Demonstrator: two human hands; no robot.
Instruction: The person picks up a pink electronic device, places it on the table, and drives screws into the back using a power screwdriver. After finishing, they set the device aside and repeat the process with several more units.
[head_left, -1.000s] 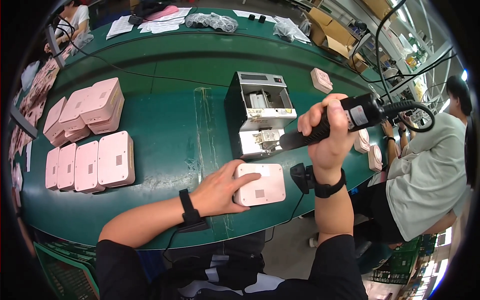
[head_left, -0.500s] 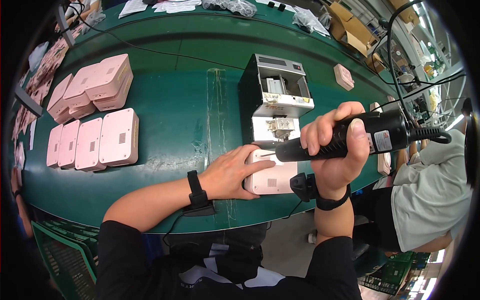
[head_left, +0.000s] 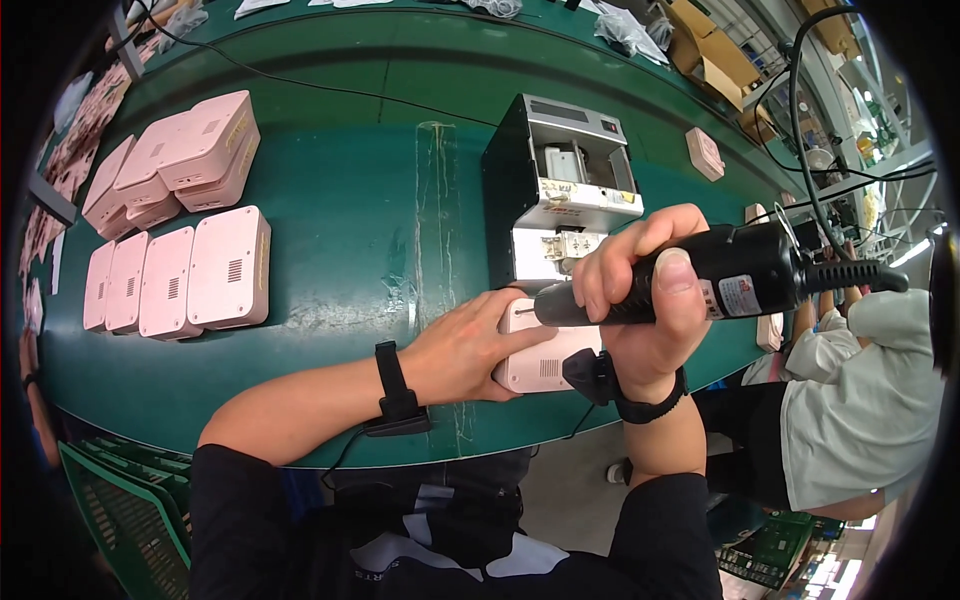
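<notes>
A pink box-shaped plastic case (head_left: pixel 535 372) with a slotted vent lies flat on the green table in front of me. My left hand (head_left: pixel 455 348) is closed round its left side, thumb along the near edge and fingers over the top. My right hand (head_left: pixel 655 305) wraps round a black corded electric screwdriver (head_left: pixel 755 270), held nearly level. The screwdriver's nose points left above the case, and its thin bit reaches the case's upper left corner area near my left fingers. Whether a screw sits under the bit is too small to tell.
Just beyond the case stands a black and silver bench machine (head_left: pixel 512 170), probably a screw feeder. Several pink cases (head_left: pixel 230 265) are grouped at the left, and another pink case (head_left: pixel 706 153) lies far right. A black cable (head_left: pixel 800 130) hangs at the right, near a person in a pale shirt (head_left: pixel 850 400).
My right hand and the screwdriver have shifted slightly left and lower over the case. My left hand keeps its hold. The whole view has shifted a little.
</notes>
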